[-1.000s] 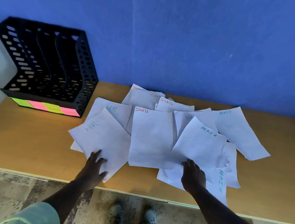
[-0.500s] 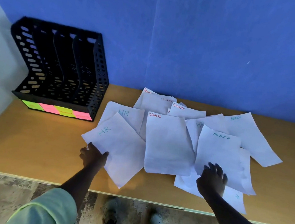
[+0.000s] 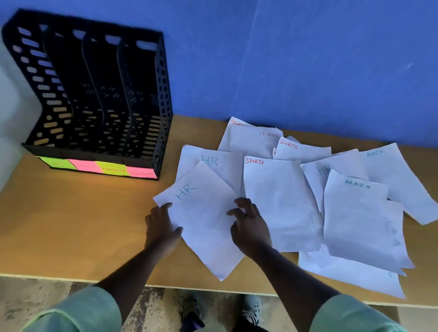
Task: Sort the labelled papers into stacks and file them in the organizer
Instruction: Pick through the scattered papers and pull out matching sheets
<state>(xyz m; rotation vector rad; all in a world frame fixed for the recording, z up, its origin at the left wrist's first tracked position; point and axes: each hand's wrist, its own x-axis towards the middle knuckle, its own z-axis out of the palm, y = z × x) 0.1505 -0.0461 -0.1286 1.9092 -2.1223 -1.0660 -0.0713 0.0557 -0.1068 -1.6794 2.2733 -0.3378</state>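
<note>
Progress: sorting is barely starting; no stack is sitting formed and nothing is filed yet, judging from how the sheets are lying.
Organizer: the black organizer (image 3: 95, 91) is standing on the bench (image 3: 56, 215) against the blue wall (image 3: 307, 53), its four slots looking empty, with coloured sticky notes (image 3: 97, 167) along its front edge.
Papers: the loose papers (image 3: 285, 200) are lying spread and overlapping on the bench to the right of the organizer, labelled HR, SPORTS, ADMIN and one partly hidden in red.
Front HR sheet: the HR sheet (image 3: 203, 218) is lying tilted, nearest to the organizer's right front corner, overlapping a second HR sheet (image 3: 212, 162).
Left hand: the left hand (image 3: 161, 227) is pinching the left edge of the front HR sheet, thumb on top.
Right hand: the right hand (image 3: 249, 226) is resting on the same sheet's right edge with its fingers spread apart, gripping nothing.
Left to do: gathering each label into its own stack, then slotting the stacks into the organizer.
</note>
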